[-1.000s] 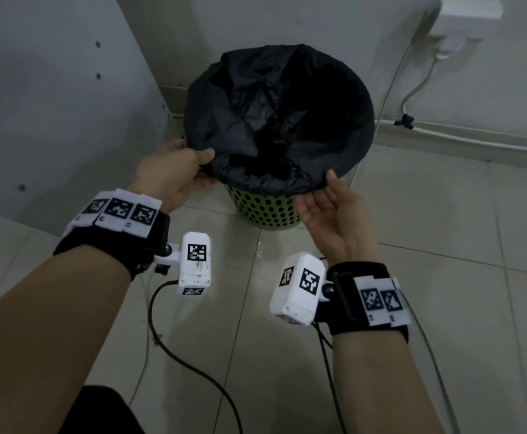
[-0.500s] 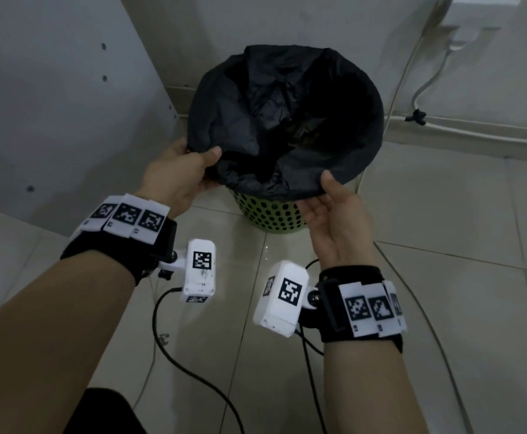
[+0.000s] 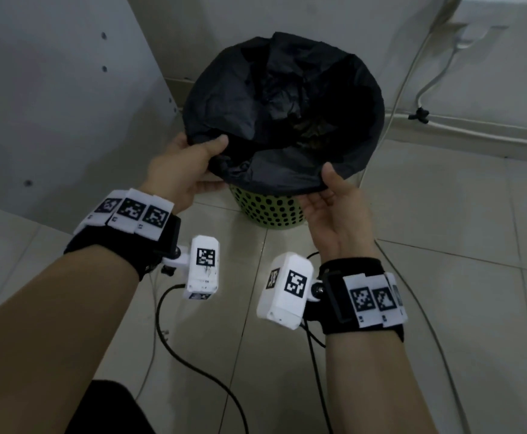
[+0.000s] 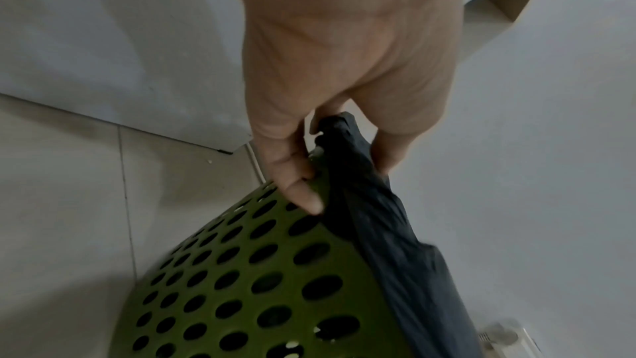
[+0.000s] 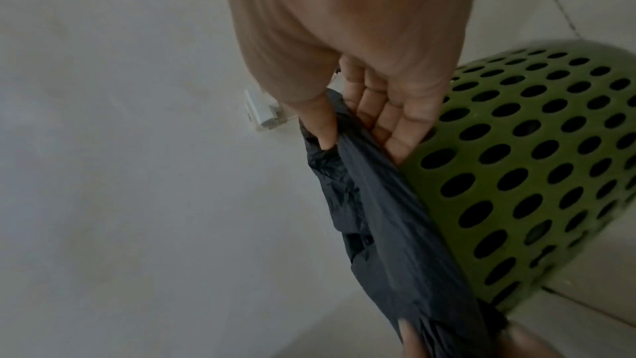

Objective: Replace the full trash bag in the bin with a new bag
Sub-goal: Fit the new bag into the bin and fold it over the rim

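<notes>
Both hands, the left hand (image 3: 187, 166) and right hand (image 3: 334, 208), pinch the black trash bag's (image 3: 287, 120) folded-over near edge, seemingly to peel it off the green perforated bin (image 3: 268, 211) on the floor.

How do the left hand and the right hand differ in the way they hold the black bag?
The left hand has its thumb over the bag edge and its palm down; the right hand lies palm up under the edge. The left hand grips at the near left of the bin, the right hand at the near right. Both pinch the bag's rim with the thumb.
</notes>
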A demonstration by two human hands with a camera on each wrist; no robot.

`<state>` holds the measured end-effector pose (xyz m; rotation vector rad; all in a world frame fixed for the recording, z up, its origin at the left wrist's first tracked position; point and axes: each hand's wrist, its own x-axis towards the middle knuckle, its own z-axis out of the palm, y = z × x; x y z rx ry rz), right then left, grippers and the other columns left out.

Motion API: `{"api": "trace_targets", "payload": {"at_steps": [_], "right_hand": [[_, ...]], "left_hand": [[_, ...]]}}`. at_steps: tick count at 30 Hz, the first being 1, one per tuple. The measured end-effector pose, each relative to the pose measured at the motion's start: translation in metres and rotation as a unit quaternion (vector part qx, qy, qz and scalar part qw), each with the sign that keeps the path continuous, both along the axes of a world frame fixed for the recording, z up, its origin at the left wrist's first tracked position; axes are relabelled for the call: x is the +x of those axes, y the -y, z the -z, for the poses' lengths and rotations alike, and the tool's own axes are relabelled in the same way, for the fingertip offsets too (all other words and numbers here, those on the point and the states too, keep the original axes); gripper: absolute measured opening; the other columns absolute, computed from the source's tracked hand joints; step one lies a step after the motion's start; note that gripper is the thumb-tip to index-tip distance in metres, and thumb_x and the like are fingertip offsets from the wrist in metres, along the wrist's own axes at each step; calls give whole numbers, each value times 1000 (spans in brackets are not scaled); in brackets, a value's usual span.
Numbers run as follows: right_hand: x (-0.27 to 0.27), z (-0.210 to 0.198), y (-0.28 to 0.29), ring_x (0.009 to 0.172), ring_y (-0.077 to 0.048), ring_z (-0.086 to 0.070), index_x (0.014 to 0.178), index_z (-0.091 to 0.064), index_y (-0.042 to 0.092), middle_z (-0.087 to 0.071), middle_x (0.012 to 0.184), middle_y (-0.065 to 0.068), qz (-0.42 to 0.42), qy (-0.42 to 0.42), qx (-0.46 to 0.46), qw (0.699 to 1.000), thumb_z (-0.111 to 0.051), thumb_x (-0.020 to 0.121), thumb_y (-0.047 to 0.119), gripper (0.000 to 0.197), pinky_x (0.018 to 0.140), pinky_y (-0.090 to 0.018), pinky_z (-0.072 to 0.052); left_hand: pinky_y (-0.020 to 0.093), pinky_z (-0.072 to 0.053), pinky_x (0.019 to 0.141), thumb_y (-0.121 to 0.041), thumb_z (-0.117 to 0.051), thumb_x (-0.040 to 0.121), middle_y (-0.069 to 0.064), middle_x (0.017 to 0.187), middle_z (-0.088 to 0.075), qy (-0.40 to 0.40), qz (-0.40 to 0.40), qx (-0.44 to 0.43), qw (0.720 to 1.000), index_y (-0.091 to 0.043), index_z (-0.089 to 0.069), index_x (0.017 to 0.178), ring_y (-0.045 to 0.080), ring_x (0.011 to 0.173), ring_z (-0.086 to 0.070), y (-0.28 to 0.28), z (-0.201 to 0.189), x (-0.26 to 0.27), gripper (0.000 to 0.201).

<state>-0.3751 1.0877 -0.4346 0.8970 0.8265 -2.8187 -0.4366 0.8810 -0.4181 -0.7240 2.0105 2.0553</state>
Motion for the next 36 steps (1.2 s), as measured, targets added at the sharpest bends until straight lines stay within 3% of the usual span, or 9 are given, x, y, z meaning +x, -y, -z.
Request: {"api": "trace_targets", "payload": {"at_steps": [5,11,15,18,20,23,29,33,36], "right_hand": [[2,0,-3,99,-28,-73,112,-67,4,-77,101,-13,-17,13,10,1000,-69,92,22,27,95,-48,-56],[-1,2,-19,106,-31,-65,102,-68,5,-68,104,-14,10,12,-31,999,-66,94,14,13,93,-42,-57],[2,12,-16,87,-24,-68,97,-65,7,-68,94,-10,22,-1,-62,998,-53,98,8,12,82,-39,-61],[-1,15,-15,77,-19,-67,91,-66,5,-72,76,-5,4,7,-25,1000,-50,98,2,17,80,-34,-60],[-1,15,-17,82,-21,-66,93,-65,4,-72,82,-8,-1,3,-36,999,-48,99,2,18,76,-36,-61],[3,17,-20,96,-27,-66,97,-64,3,-72,93,-12,-6,-6,-61,998,-46,102,7,19,82,-45,-61],[6,2,-29,112,-31,-69,117,-64,4,-74,111,-13,-25,-36,-12,999,-59,99,23,27,97,-53,-54],[-3,-7,-28,84,-27,-74,102,-67,3,-73,105,-15,-40,13,94,995,-70,90,10,14,78,-40,-62],[-4,-11,-29,80,-28,-73,98,-65,2,-72,98,-16,-40,56,107,992,-69,89,4,10,80,-45,-62]], "left_hand": [[35,-59,53,4,-56,92,7,114,-67,-14,-9,1,1000,-18,-50,127,25,86,-69,0,0,-2,42],[35,-62,61,1,-56,95,6,122,-66,-36,-1,16,999,-14,-50,137,20,92,-69,2,1,-9,45],[44,-62,73,-1,-57,95,8,125,-67,-34,-7,7,999,-12,-51,136,25,100,-70,4,1,-8,44],[35,-62,58,-1,-59,94,6,119,-68,-32,-10,2,999,-13,-52,135,22,92,-70,7,2,-9,44],[32,-60,56,-1,-59,94,4,115,-69,-31,-13,-2,999,-14,-53,135,20,89,-70,7,2,-10,43],[45,-61,76,-2,-60,94,7,120,-68,-25,-31,1,999,-13,-52,135,26,100,-70,8,2,-10,44],[46,-61,77,-5,-61,93,7,121,-67,-32,-40,-24,998,-14,-53,134,26,100,-69,8,4,-11,42],[35,-60,61,-7,-61,94,6,120,-67,-32,-20,-39,999,-15,-54,133,24,99,-69,5,6,-11,40],[27,-57,52,-8,-61,95,5,120,-67,-36,-13,-36,999,-16,-55,132,22,97,-69,2,5,-12,38]]}}
